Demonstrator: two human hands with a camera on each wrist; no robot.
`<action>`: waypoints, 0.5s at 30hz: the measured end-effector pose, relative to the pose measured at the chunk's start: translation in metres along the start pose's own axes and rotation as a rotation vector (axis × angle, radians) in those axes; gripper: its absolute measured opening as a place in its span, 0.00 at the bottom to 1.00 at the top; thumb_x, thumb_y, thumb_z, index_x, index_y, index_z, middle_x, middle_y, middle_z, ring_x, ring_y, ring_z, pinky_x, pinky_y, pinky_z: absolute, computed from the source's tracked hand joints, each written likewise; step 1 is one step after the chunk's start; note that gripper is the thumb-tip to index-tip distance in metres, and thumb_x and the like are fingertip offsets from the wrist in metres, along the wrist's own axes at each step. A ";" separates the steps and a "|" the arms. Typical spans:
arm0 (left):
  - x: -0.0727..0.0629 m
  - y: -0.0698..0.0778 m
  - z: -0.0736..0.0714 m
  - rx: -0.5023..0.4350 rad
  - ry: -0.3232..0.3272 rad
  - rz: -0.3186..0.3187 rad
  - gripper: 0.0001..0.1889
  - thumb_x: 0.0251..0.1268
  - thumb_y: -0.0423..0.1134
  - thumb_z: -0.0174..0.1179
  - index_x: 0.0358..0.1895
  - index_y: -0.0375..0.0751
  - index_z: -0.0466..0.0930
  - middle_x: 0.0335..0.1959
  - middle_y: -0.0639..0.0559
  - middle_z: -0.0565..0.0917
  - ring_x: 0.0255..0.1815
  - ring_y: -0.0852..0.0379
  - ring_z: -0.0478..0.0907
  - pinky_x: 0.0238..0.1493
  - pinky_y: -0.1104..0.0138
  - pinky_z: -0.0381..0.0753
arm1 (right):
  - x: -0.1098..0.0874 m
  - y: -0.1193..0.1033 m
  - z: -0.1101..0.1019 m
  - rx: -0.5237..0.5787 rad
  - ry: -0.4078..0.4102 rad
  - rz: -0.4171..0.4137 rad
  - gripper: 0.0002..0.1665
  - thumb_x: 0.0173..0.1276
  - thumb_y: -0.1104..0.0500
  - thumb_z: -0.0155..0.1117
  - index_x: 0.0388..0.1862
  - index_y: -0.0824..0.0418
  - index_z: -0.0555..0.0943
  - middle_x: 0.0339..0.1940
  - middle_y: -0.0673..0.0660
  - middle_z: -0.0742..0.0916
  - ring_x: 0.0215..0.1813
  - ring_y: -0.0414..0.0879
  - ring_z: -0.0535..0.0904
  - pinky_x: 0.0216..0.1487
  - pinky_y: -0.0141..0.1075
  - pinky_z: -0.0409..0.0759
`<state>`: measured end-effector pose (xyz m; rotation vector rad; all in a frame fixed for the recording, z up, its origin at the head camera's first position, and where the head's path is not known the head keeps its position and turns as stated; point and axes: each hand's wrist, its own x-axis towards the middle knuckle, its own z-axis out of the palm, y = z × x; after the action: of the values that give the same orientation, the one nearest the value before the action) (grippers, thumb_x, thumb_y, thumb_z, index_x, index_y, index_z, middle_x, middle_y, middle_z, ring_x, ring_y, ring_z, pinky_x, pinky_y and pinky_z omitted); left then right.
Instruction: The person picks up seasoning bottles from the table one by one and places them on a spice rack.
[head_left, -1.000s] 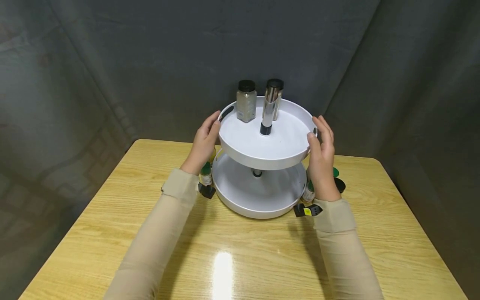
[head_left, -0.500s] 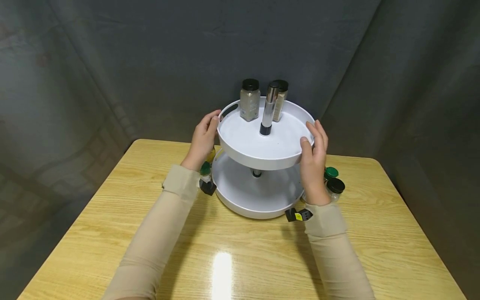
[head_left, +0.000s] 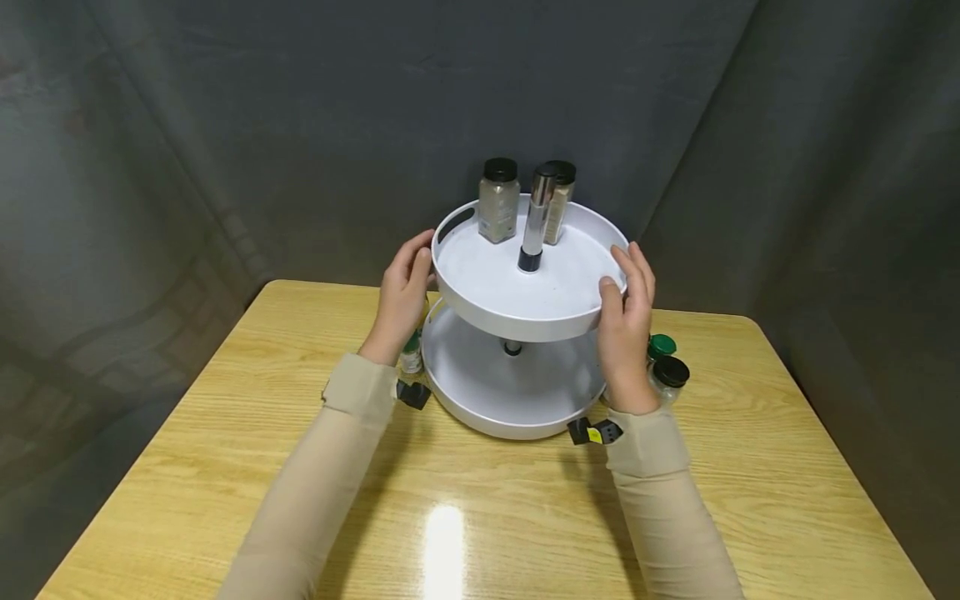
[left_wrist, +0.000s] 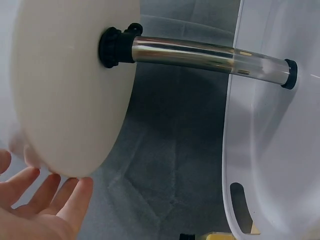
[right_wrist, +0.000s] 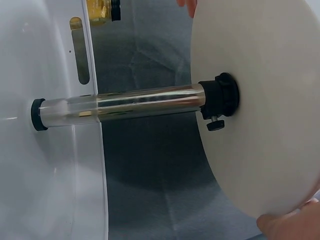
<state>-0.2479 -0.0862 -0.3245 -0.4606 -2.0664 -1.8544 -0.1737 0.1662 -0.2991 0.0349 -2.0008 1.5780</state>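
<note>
A white two-tier turntable stands on the table, its upper tray (head_left: pixel 517 287) above its lower tray (head_left: pixel 510 392) on a metal pole (head_left: pixel 536 212). At the upper tray's left edge is my left hand (head_left: pixel 401 287), its fairly straight fingers touching the outside of the rim. My right hand (head_left: pixel 630 321) grips the rim on the right, with fingers lapped over it; one fingertip (right_wrist: pixel 272 225) shows at the underside in the right wrist view. Two black-capped jars, a left one (head_left: pixel 498 202) and a right one (head_left: pixel 558 204), stand at the upper tray's back.
Right of the turntable stand a green-capped jar (head_left: pixel 662 348) and a black-capped jar (head_left: pixel 669 375). Another green-capped bottle (head_left: pixel 411 357) is partly hidden by the left wrist. A dark curtain (head_left: pixel 360 125) hangs behind the wooden table (head_left: pixel 225 433).
The upper tray has turned slightly, carrying its jars to the right. My right hand has moved left, onto the rim. My left hand has slid slightly left and toward me.
</note>
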 end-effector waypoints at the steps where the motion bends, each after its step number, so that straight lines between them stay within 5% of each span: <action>1: -0.002 0.000 0.000 -0.012 0.003 0.014 0.23 0.84 0.41 0.43 0.73 0.33 0.67 0.70 0.39 0.73 0.67 0.45 0.75 0.63 0.54 0.80 | 0.000 0.001 0.000 0.000 0.004 -0.002 0.30 0.77 0.59 0.43 0.74 0.68 0.67 0.82 0.56 0.58 0.82 0.49 0.50 0.82 0.43 0.49; 11: -0.030 -0.005 -0.009 -0.058 -0.020 0.093 0.21 0.83 0.37 0.45 0.70 0.31 0.70 0.67 0.38 0.75 0.69 0.49 0.72 0.66 0.54 0.77 | 0.011 0.032 -0.004 -0.023 0.022 0.009 0.30 0.76 0.58 0.44 0.74 0.64 0.69 0.81 0.50 0.60 0.81 0.46 0.52 0.81 0.44 0.54; 15: -0.044 -0.011 -0.013 0.006 0.003 0.122 0.19 0.82 0.36 0.47 0.69 0.31 0.72 0.65 0.38 0.76 0.67 0.49 0.74 0.68 0.58 0.75 | 0.012 0.034 -0.004 -0.021 0.022 -0.004 0.29 0.76 0.58 0.46 0.74 0.63 0.70 0.81 0.49 0.60 0.81 0.46 0.53 0.81 0.45 0.55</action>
<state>-0.2125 -0.1013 -0.3524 -0.5687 -1.9945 -1.7779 -0.1939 0.1840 -0.3233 0.0136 -1.9992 1.5477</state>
